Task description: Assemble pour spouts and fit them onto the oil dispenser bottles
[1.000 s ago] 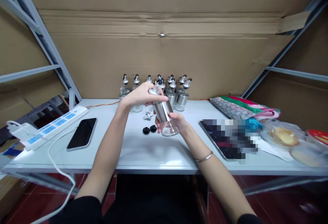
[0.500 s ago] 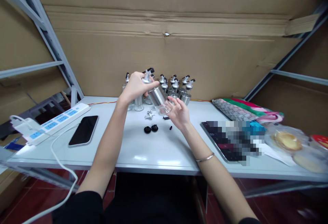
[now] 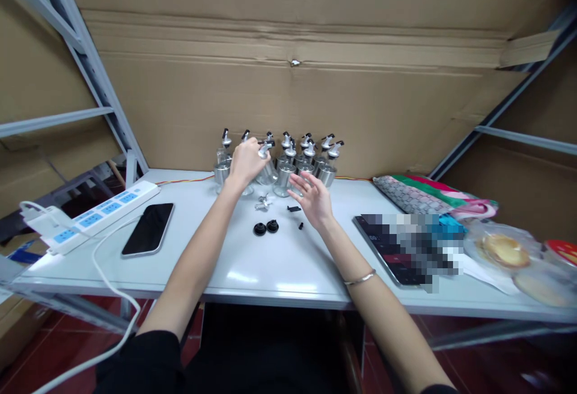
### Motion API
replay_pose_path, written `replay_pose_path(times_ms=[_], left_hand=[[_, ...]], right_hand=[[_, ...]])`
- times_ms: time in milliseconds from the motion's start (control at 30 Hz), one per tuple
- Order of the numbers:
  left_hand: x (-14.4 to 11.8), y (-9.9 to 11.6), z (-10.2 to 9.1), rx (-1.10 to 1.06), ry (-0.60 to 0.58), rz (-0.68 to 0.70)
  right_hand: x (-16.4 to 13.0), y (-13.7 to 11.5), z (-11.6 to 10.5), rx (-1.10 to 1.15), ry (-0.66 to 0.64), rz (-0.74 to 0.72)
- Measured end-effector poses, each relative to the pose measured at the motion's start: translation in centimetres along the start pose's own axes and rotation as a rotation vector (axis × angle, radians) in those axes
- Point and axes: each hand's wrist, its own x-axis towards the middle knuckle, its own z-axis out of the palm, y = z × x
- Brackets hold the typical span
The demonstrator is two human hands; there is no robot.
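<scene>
My left hand (image 3: 246,162) is closed around the upper part of a glass dispenser bottle (image 3: 269,172) with a metal band and a silver spout, held tilted among the other bottles. Several like bottles (image 3: 285,175) stand upright in a group along the back of the table. My right hand (image 3: 314,201) is open, palm up with fingers spread, just in front of the bottles and holding nothing. In front of the group lie silver spout parts (image 3: 264,203), two round black caps (image 3: 265,227), a flat black piece (image 3: 294,209) and a tiny black plug (image 3: 301,225).
On the left are a power strip (image 3: 103,213) with a white cable and a dark phone (image 3: 148,229). To the right lie a tablet-like device (image 3: 392,255), partly pixelated, a patterned cloth (image 3: 433,195) and a tart in plastic (image 3: 505,249). Cardboard (image 3: 288,105) walls the back.
My left hand has carried the bottle back and down, away from my right hand, to the row of bottles. The right hand stays open, almost in place.
</scene>
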Motion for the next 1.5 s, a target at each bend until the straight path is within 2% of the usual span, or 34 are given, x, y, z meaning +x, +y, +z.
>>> replay_pose_path(times_ms=[133, 300, 633, 733, 867, 1000, 1100, 1200, 1267, 1333, 1400, 1500], left_hand=[[-0.6, -0.3, 1.9, 0.074, -0.103, 0.015], [-1.1, -0.6, 2.8, 0.139, -0.227, 0.015], [-1.9, -0.4, 4.6, 0.046, -0.195, 0.112], [-2.0, -0.2, 4.5, 0.025, -0.185, 0.151], [-2.4, 0.0, 2.6, 0.081, -0.193, 0.156], [-6.0, -1.0, -1.4, 0.250, -0.266, 0.027], [-10.4, -3.4, -4.7, 0.408, -0.507, -0.214], [-13.6, -6.3, -7.0, 0.438, -0.692, -0.495], [-14.3, -7.6, -7.7, 0.375, -0.802, -0.577], [-13.9, -7.8, -7.8, 0.340, -0.839, -0.576], [-12.8, -7.0, -7.4, 0.377, -0.785, -0.557], [-11.0, -4.3, -5.8, 0.398, -0.683, -0.386]], right_hand=[[0.0, 0.2, 0.0, -0.027, -0.007, -0.008], [-0.1, 0.1, 0.2, -0.032, -0.003, -0.017], [-0.1, 0.2, 0.3, -0.062, -0.011, -0.021], [-0.1, 0.2, 0.3, -0.072, -0.015, -0.024], [-0.2, 0.1, 0.5, -0.075, -0.005, -0.035], [-0.3, 0.0, 0.6, -0.075, 0.004, -0.036], [-0.3, 0.0, 0.7, -0.090, 0.019, -0.036], [-0.4, 0.2, 0.9, -0.107, 0.024, -0.026], [-0.5, 0.2, 1.0, -0.107, -0.001, -0.013], [-0.6, 0.2, 1.0, -0.106, -0.022, -0.015], [-0.6, 0.1, 0.9, -0.112, -0.023, -0.035], [-0.4, 0.2, 0.7, -0.155, -0.004, -0.066]])
